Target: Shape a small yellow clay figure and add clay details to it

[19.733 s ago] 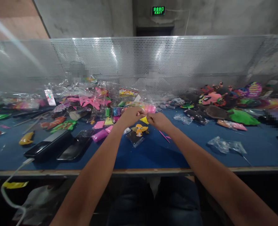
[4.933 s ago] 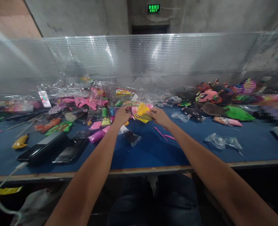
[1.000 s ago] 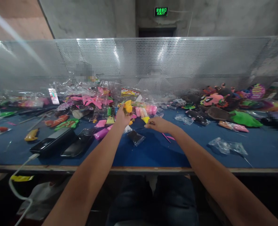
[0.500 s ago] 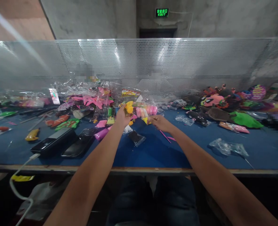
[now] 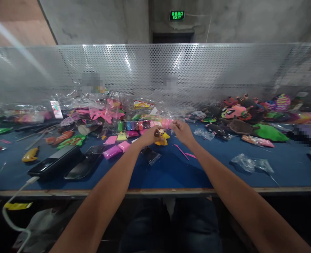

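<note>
In the middle of the table, my left hand (image 5: 148,137) is closed on a small yellow clay figure (image 5: 161,140) that has a white and dark patch near its top. To the right of the figure, apart from it, my right hand (image 5: 182,132) has its fingers pinched together; whatever they hold is too small to see. Behind both hands lies a row of coloured clay packets (image 5: 131,125), running from green to pink. More pink clay packets (image 5: 112,151) sit left of my left wrist. A black packet (image 5: 150,155) rests just below my left hand.
Two thin pink sticks (image 5: 182,152) lie right of centre. At left are a black box-shaped device (image 5: 55,162) with a white cable and a black phone (image 5: 85,162). Crumpled clear plastic (image 5: 251,163) lies at right. A perforated metal screen (image 5: 134,70) stands behind the table.
My left hand has moved right and down, and the yellow figure is turned so its patterned part shows. My right hand has risen slightly. The coloured packets behind are more exposed.
</note>
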`<state>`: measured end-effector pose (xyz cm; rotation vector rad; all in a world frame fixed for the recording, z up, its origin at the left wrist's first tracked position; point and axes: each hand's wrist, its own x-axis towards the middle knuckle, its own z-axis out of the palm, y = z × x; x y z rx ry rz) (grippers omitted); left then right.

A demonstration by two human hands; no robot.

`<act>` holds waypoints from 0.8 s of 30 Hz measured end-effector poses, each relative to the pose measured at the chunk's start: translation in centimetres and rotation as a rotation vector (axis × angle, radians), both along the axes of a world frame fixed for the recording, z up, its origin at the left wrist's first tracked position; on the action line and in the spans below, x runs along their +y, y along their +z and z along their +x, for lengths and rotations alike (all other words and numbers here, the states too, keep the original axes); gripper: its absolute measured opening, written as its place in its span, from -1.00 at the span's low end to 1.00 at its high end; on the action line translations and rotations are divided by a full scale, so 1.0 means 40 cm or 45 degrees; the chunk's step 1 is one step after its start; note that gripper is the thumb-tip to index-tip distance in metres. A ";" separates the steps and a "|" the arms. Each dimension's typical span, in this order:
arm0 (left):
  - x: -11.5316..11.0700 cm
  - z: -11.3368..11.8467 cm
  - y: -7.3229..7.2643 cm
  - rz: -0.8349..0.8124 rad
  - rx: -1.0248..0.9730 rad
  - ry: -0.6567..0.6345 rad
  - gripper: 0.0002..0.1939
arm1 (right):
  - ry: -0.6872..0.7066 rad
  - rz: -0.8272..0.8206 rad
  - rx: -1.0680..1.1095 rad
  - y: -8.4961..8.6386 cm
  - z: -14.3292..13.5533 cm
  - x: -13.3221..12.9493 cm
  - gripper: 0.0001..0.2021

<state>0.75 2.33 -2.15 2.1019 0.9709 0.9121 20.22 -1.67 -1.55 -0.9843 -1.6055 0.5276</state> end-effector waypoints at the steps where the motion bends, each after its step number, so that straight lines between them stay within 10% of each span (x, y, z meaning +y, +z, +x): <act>1: -0.003 -0.005 0.005 0.020 -0.014 -0.016 -0.35 | -0.044 0.076 -0.058 -0.001 0.000 0.000 -0.71; 11: -0.026 0.006 0.103 0.253 -0.547 0.135 -0.79 | -0.036 0.204 -0.117 -0.003 -0.032 -0.013 -0.80; 17: 0.022 -0.026 0.040 0.258 0.170 0.559 -0.77 | -0.246 0.165 0.002 -0.009 0.003 0.026 -0.73; 24: 0.034 0.005 0.015 0.060 0.689 0.384 -0.64 | -0.196 0.026 0.077 -0.030 0.011 0.054 -0.80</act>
